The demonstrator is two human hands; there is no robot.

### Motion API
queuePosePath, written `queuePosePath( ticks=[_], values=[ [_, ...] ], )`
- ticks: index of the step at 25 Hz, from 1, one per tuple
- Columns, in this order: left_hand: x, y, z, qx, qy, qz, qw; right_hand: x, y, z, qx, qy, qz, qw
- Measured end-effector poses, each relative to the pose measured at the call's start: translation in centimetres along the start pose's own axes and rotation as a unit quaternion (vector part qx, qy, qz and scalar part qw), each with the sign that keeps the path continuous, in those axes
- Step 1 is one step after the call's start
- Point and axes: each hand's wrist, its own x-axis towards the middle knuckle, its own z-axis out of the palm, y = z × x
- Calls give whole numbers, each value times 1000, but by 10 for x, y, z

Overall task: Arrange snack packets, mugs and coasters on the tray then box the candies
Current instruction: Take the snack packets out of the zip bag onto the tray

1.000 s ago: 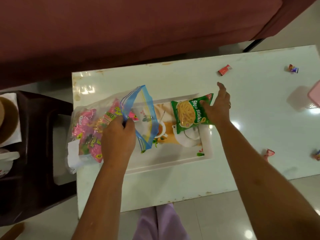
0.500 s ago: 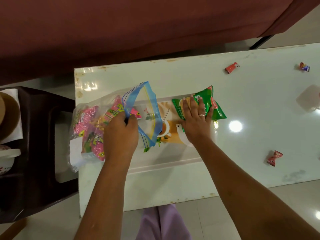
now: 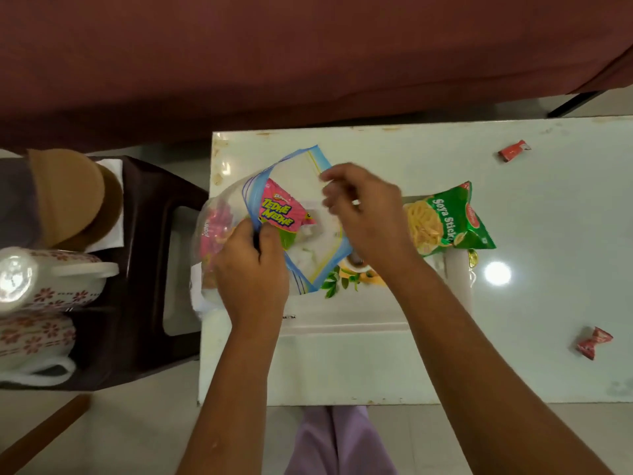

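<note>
A clear zip bag point(image 3: 301, 173) with a blue rim lies over the left end of the white printed tray point(image 3: 346, 313). My left hand point(image 3: 253, 269) pinches the bag's rim. Pink snack packets point(image 3: 277, 214) show inside the mouth. My right hand point(image 3: 363, 210) hovers at the bag's mouth, blurred, fingers loosely curled, holding nothing that I can see. A green Soya Sticks packet point(image 3: 445, 217) lies on the tray's right end. Two floral mugs point(image 3: 51, 282) and round brown coasters point(image 3: 68, 197) sit on the dark stool point(image 3: 150, 269) at left.
Wrapped candies lie on the white table: one red candy point(image 3: 513, 149) at the back, another red candy point(image 3: 592, 342) at the right front. A maroon sofa point(image 3: 308, 56) runs behind the table. The table's left edge meets the stool.
My right hand let go of the green packet, now lying on the tray, and moved left to the bag's mouth. The camera swung left, bringing the stool into view.
</note>
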Motion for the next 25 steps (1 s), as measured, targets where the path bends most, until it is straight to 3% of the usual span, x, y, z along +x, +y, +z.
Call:
queuePosePath(
  ticks=[2,4,5,9,12,16,25],
  values=[
    [2,0,-12,-16,12,-1,1000,4,-15,35,-176,-188,-23,966],
    [6,-4,-20,-29,18,-12,999,9,-14,66,-279,-265,17,923],
    [8,-7,-23,-33,17,-12,999,13,-14,77,-273,-273,58,921],
    [9,-9,-26,-48,-17,14,999,29,-3,102,-179,-255,198,929],
    [4,-12,-26,-40,-19,16,999,21,6,105,-14,-258,281,924],
    [5,-23,-25,-17,-31,27,999,7,12,94,130,-208,272,931],
    [6,-14,-4,35,-76,22,996,-28,29,-7,258,5,300,918]
  ],
)
